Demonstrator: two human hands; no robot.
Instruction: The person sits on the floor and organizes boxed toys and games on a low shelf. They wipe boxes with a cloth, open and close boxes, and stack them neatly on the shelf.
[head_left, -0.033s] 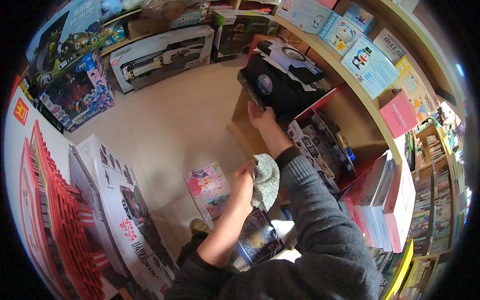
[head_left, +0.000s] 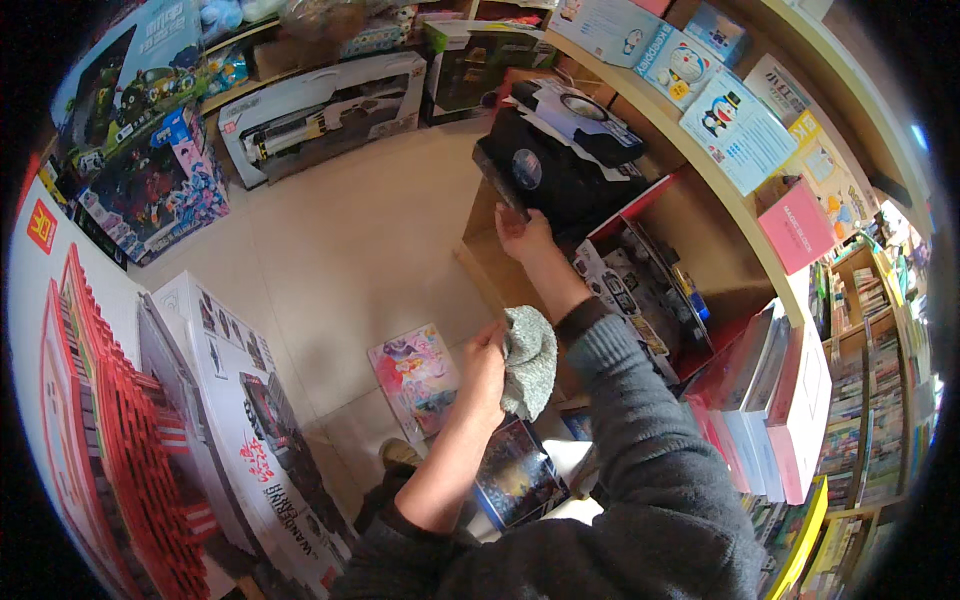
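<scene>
My left hand (head_left: 484, 378) is closed on a crumpled grey-green cloth (head_left: 531, 365) that hangs to its right. Farther ahead, my right hand (head_left: 527, 234) grips the near left edge of a large black box (head_left: 545, 160) with a round emblem on its side. That box rests tilted in a low wooden shelf compartment, partly out past the shelf's edge. On top of it lie dark and white flat packages (head_left: 590, 125). My right fingertips are partly hidden by the box's edge.
A pink picture box (head_left: 415, 378) lies on the tiled floor; a dark picture box (head_left: 519, 474) is just below the cloth. Large toy boxes (head_left: 325, 115) line the back, and tall boxes (head_left: 245, 430) stand at left. Blue boxes (head_left: 738, 130) top the right shelf.
The black box and my right hand have shifted very slightly to the left. My left hand keeps hold of the cloth, almost unmoved.
</scene>
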